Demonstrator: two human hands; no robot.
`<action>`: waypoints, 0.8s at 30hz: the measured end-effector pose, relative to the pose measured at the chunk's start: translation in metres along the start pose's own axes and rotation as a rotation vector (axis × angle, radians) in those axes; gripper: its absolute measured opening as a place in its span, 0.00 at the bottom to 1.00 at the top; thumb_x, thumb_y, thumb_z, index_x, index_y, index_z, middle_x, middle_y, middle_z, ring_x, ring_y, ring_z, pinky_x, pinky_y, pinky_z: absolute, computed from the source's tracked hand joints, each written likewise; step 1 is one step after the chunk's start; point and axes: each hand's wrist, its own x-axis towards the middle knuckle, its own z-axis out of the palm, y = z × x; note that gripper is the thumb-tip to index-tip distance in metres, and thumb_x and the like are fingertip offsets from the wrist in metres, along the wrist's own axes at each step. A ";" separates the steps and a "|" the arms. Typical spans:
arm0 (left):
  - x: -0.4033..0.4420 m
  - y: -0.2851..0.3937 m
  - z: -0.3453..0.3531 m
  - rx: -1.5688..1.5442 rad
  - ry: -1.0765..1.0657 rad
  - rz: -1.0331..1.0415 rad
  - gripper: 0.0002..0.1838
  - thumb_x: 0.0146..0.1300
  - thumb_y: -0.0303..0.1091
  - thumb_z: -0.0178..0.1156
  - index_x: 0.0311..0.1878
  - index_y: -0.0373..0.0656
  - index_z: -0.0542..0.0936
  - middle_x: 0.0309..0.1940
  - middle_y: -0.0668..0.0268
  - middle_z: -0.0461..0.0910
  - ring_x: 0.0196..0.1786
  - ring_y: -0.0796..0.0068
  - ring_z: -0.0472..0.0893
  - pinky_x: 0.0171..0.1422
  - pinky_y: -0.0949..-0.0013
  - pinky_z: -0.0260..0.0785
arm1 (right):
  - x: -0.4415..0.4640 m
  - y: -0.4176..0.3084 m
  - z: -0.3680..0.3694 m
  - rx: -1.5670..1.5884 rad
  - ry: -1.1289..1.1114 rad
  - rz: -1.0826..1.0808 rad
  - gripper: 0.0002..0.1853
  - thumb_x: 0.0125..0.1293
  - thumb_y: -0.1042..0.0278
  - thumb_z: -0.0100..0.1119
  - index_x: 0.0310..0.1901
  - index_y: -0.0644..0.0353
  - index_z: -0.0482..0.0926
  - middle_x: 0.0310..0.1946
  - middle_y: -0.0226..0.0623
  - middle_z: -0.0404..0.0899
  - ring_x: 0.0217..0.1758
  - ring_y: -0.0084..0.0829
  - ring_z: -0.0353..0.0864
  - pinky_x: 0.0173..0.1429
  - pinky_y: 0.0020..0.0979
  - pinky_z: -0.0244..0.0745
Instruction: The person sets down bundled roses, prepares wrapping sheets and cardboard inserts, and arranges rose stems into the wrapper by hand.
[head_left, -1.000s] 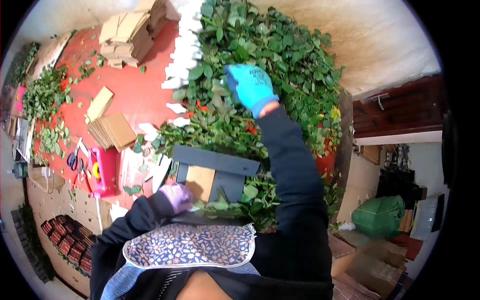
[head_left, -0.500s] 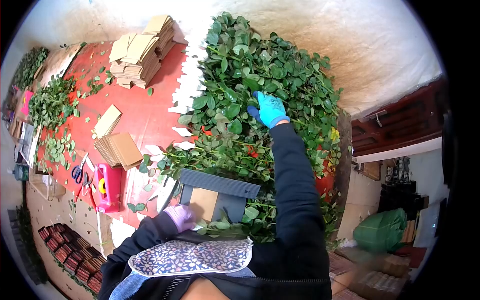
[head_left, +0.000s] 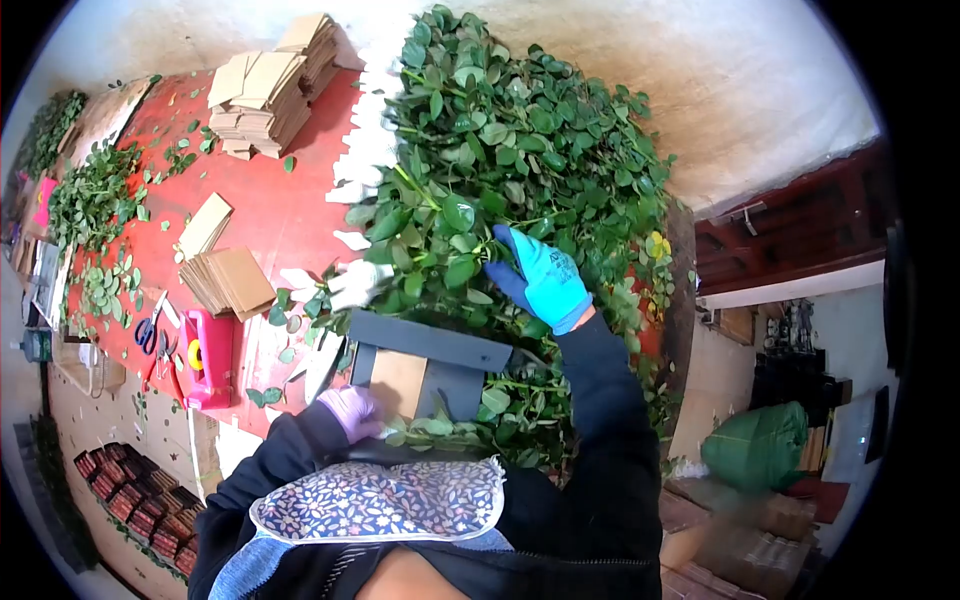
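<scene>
My right hand (head_left: 548,282), in a bright blue glove with darker fingertips, is over the big heap of leafy green stems (head_left: 560,150). Its thumb and fingers close around a leafy stem (head_left: 460,213) that lies across the heap. In a lavender glove, my left hand (head_left: 352,412) rests at the left front edge of a dark grey stand (head_left: 455,390), its fingers curled and partly hidden. Beside those fingers, a piece of brown cardboard (head_left: 397,383) lies in the stand. Leafy sprigs (head_left: 440,432) lie along the stand's front edge.
White-wrapped ends (head_left: 360,284) line the heap's left side. On the red table (head_left: 300,200) are cardboard stacks (head_left: 262,100), a smaller cardboard pile (head_left: 228,282), scissors (head_left: 147,332), red-handled pruners (head_left: 167,355) and a pink tape dispenser (head_left: 209,360). A green sack (head_left: 757,446) stands right.
My right hand has drawn back toward me, and leaves near it have shifted. A white-wrapped end has moved beside the stand. My left hand stays at the stand; the view has shifted slightly.
</scene>
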 end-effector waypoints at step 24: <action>0.003 0.004 -0.002 0.049 0.030 0.020 0.10 0.53 0.40 0.66 0.32 0.44 0.83 0.28 0.59 0.81 0.35 0.59 0.82 0.41 0.59 0.74 | 0.017 0.058 -0.049 1.285 -0.160 0.791 0.12 0.68 0.66 0.60 0.50 0.62 0.80 0.39 0.39 0.85 0.35 0.32 0.83 0.42 0.30 0.76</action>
